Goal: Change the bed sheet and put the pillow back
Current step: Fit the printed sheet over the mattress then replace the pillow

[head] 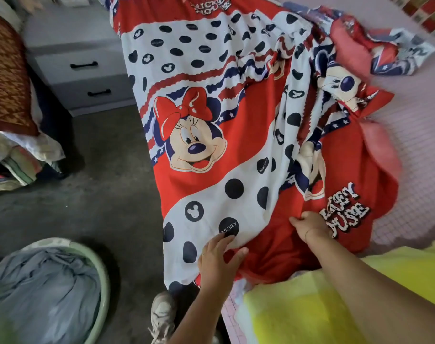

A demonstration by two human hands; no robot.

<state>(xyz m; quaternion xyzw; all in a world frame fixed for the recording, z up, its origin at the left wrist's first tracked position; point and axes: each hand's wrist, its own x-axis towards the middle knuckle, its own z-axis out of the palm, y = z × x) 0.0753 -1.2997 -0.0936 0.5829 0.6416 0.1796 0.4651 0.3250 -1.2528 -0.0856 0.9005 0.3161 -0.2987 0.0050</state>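
A red, white and navy cartoon-mouse bed sheet [211,135] lies over the left side of the bed and hangs down its edge, bunched into folds toward the middle. The pink quilted mattress [415,150] shows bare to the right. My left hand [217,263] rests flat on the sheet near the bed's corner, fingers spread. My right hand [310,225] grips a fold of the red part of the sheet. A yellow-green pillow or cushion [310,311] lies at the near end of the bed under my right arm.
A green laundry basket [101,264] holding a grey-blue sheet [45,289] stands on the floor at lower left. A grey drawer unit [77,63] sits beside the bed. Piled bedding [10,95] lies far left. My shoe [163,314] is by the bed corner.
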